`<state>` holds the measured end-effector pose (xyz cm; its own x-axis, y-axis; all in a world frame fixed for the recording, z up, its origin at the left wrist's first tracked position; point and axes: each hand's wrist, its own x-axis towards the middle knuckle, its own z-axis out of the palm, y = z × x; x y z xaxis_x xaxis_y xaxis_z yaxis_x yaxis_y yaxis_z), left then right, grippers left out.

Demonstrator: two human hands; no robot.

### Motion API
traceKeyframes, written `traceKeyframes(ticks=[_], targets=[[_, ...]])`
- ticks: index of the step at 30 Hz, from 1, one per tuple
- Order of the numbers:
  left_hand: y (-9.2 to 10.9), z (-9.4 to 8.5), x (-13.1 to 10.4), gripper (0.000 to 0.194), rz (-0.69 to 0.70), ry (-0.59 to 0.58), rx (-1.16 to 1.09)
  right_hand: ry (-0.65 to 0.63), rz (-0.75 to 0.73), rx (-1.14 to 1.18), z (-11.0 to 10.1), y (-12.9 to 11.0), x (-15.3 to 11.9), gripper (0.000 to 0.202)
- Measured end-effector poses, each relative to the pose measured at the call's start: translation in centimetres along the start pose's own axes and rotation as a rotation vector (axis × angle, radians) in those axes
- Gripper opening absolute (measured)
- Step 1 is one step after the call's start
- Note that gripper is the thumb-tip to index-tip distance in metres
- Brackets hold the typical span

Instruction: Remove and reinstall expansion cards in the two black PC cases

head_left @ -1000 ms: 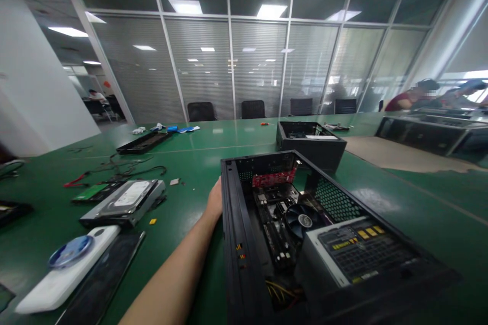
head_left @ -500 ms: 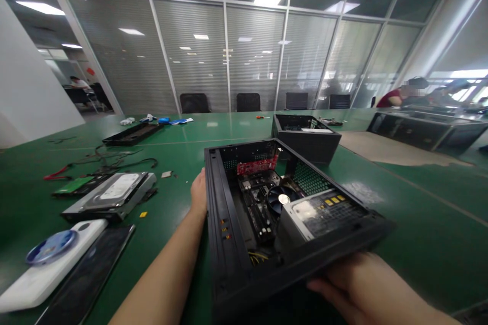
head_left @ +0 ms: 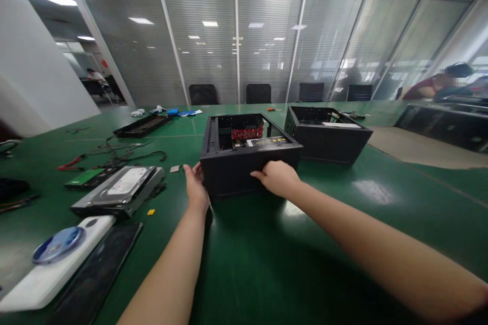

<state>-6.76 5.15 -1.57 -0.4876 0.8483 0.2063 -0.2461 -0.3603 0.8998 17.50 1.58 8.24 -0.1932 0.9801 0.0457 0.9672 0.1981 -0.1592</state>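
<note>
A black open-topped computer case (head_left: 240, 175) stands on the green table, its plain front panel facing me. Inside it show a red circuit board (head_left: 247, 133) and a power supply (head_left: 269, 141) with yellow labels; its deeper parts are hidden by the walls. My left hand (head_left: 196, 188) is at the case's left side, thumb up and fingers against the wall. Against the right part of the front panel is my right hand (head_left: 280, 177), its fingers curled and the thumb pointing left; some fingertips are hidden.
A second black case (head_left: 328, 142) stands just to the right. At left lie a hard drive (head_left: 122, 188) in a metal bracket, cables (head_left: 114, 150), a white phone-like slab (head_left: 57, 269) under a blue round lid (head_left: 59, 245), and a dark panel (head_left: 99, 274). A person (head_left: 430, 89) sits far right.
The computer case has moved away from me and come down from a tilted, raised position to the table. Both hands have gone forward with it, and the right has moved left.
</note>
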Motion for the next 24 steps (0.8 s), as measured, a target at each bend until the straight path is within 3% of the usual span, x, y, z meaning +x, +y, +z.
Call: traceKeyframes(ticks=[3,7,11,14,17,21,22,24], targets=[[0.1,0.1,0.0,0.080,0.078,0.106,0.177,0.042,0.025,0.044,1.1,-0.9,5.2,0.068],[0.5,0.4,-0.7,0.071,0.174,0.052,0.388,0.008,-0.109,-0.052,1.6,-1.8,10.4,0.061],[0.7,0.4,-0.9,0.070,0.162,0.003,0.516,-0.107,-0.329,-0.110,0.7,-1.5,12.6,0.040],[0.5,0.4,-0.8,0.070,0.154,-0.007,0.558,-0.061,-0.335,-0.191,-1.0,0.1,12.6,0.030],[0.3,0.5,-0.9,0.069,0.152,-0.039,0.579,0.134,-0.254,-0.255,-3.1,3.8,12.0,0.039],[0.2,0.8,-1.3,0.069,0.170,-0.099,0.597,0.518,-0.185,-0.379,-5.0,12.2,11.5,0.050],[0.1,0.9,-1.4,0.069,0.172,-0.111,0.602,0.524,-0.097,-0.384,-5.1,14.5,11.4,0.058],[0.0,1.0,-1.5,0.068,0.173,-0.132,0.607,0.411,0.074,-0.351,-4.9,18.8,11.3,0.067]])
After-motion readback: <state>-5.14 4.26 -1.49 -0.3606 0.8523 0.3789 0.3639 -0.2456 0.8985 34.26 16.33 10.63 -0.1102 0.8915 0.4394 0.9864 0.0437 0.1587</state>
